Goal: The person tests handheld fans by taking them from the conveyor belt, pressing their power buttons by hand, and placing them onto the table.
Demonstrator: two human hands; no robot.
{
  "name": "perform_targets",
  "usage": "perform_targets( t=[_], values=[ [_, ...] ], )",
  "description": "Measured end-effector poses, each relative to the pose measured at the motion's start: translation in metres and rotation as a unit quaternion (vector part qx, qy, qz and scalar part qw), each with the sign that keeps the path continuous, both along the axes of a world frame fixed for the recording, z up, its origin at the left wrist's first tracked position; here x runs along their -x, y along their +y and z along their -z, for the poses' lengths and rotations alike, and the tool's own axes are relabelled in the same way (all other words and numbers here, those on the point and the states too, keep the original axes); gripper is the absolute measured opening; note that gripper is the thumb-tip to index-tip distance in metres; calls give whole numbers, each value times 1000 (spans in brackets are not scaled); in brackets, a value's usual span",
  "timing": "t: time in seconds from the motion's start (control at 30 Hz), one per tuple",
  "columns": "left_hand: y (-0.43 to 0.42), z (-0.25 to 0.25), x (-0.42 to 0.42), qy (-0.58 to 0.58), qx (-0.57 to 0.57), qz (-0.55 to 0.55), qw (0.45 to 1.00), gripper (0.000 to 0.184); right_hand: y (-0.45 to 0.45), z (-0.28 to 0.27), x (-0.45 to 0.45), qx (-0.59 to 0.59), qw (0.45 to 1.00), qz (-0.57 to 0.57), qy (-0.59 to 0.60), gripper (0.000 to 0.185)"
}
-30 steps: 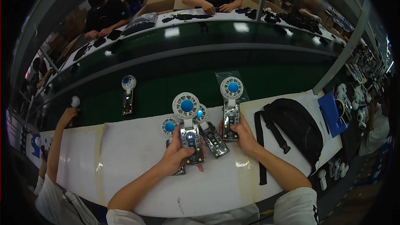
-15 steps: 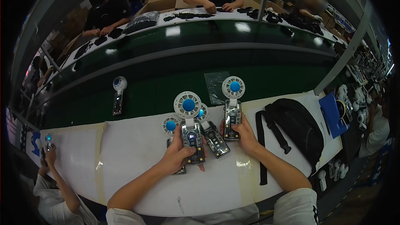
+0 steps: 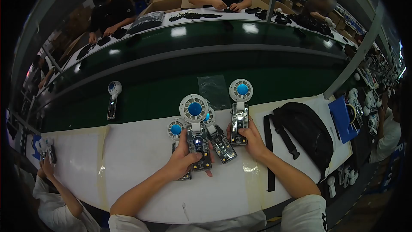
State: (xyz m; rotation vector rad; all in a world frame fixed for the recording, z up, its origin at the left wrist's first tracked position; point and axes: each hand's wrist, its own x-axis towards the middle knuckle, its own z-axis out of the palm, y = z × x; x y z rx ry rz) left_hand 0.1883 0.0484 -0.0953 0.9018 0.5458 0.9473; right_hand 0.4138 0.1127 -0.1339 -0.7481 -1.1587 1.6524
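Note:
My left hand (image 3: 182,161) is wrapped round a handheld fan (image 3: 199,146) with a clear body, white round head and blue centre, its thumb on the front. Partly hidden behind that fan is another fan (image 3: 176,129). A third fan (image 3: 222,145) leans at a tilt just right of the held one, its head partly covered; whether my fingers touch it I cannot tell. My right hand (image 3: 253,139) grips a similar fan (image 3: 239,122) upright, thumb on its lower front.
A black bag (image 3: 304,135) with a strap lies right on the white table (image 3: 141,167). On the green belt (image 3: 159,90) are a fan (image 3: 112,101) and a plastic bag (image 3: 213,91). A co-worker's hand (image 3: 47,167) holds fans at far left; other people sit opposite.
The fan and plastic bag on the belt have moved left. The co-worker's hand at left has drawn back from the belt. My hands and their fans have hardly moved.

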Motion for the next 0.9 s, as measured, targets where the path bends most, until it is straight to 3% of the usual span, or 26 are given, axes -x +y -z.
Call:
perform_targets(
  t=[0.9],
  values=[
    [1, -1, 1, 1, 18, 9, 1000, 78, 0, 0, -3, 2, 999, -32, -10, 46]
  ],
)
